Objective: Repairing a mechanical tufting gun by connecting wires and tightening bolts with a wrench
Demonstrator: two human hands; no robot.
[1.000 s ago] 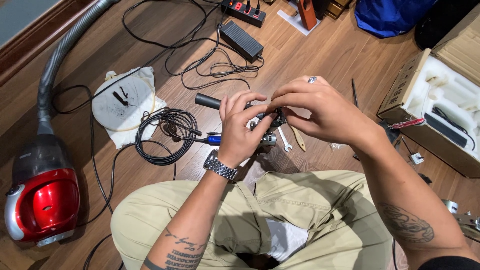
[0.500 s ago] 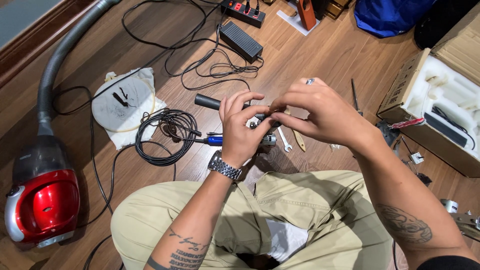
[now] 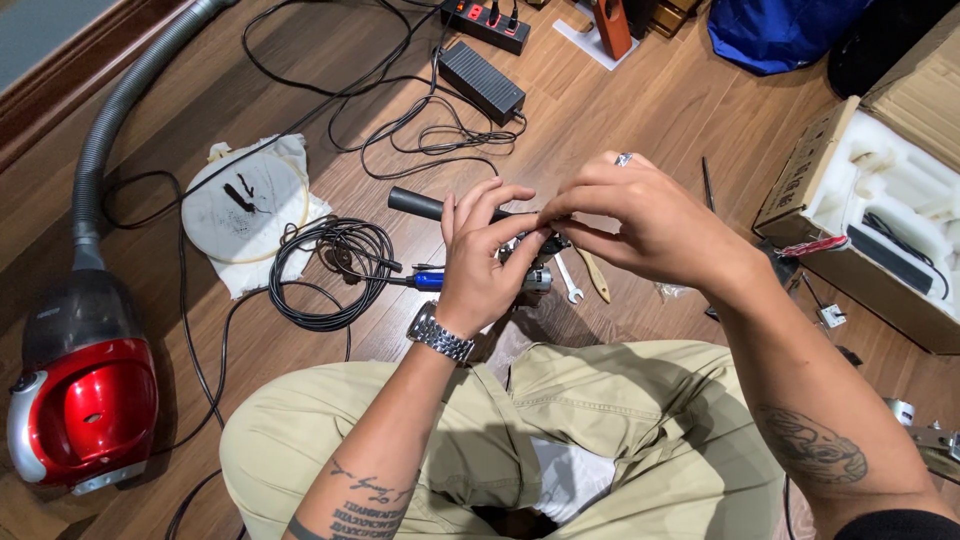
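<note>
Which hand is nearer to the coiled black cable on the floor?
The left. The left hand is just to the right of the coiled black cable in the picture, apart from it. The right hand is farther right, beyond the left hand, pinching a small part.

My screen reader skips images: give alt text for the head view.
Both hands, left hand and right hand, pinch a small dark metal part above a wooden floor. A coiled black cable and red vacuum cleaner lie to the left.
</note>
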